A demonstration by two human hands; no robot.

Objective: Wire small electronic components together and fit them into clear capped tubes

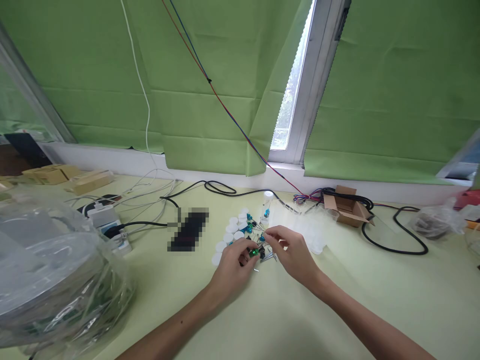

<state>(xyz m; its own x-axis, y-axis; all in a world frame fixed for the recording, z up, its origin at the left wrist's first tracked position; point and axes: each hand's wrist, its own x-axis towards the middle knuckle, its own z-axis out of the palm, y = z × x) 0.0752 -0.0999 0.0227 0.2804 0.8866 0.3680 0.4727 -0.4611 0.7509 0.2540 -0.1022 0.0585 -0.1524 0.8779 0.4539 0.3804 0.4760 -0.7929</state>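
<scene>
My left hand point(237, 261) is closed in a pinch at a small shiny green piece point(254, 252), whose exact kind is too small to make out. My right hand point(294, 250) also pinches, with its fingertips at a small blue piece point(262, 238). Between and beyond the fingers lies a cluster of small blue, green and black parts with thin metal pins point(268, 257). Several round white caps point(220, 247) lie in rows left of the cluster. Behind it stands a clear tube point(267, 206) with a blue piece inside. My fingers partly hide the parts.
Clear plastic pieces point(317, 235) lie right of the hands, near an open cardboard box point(347, 207) and coiled black cable point(397, 252). At left are a blurred-out dark object point(189, 230), a power strip point(122, 240) and a large plastic-wrapped spool point(56, 270).
</scene>
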